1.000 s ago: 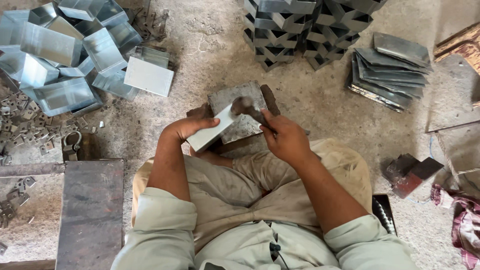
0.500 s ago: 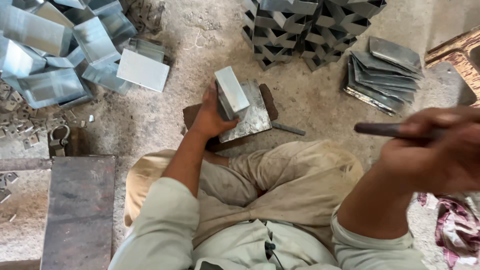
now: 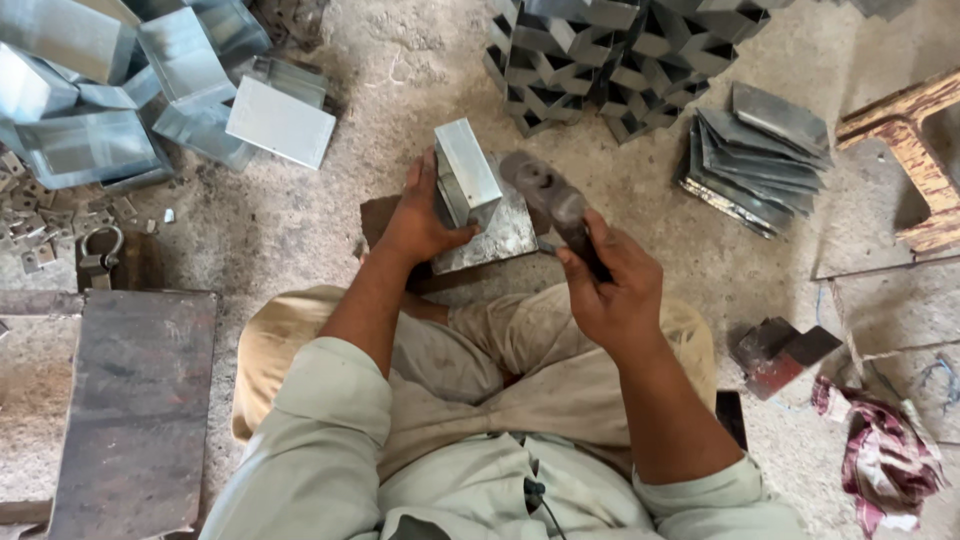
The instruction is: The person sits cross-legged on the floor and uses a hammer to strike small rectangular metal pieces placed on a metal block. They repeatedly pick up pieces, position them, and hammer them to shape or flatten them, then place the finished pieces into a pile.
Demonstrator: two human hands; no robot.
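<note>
I sit on the dusty ground. My left hand (image 3: 418,218) grips a folded sheet-metal box piece (image 3: 465,180), standing it on edge on a flat metal plate (image 3: 500,238) in front of my knees. My right hand (image 3: 612,290) is closed around the handle of a dark hammer (image 3: 548,200), whose head sits right beside the box piece, over the plate.
A heap of shiny metal boxes (image 3: 110,90) lies at the upper left. Stacked folded pieces (image 3: 610,50) stand at the top, flat sheets (image 3: 760,150) to the right. A heavy steel slab (image 3: 130,410) lies at my left, a rag (image 3: 880,450) at lower right.
My right hand, raised high at the right half a second ago, has come down with the hammer to the box piece. My left hand keeps holding the piece on the plate.
</note>
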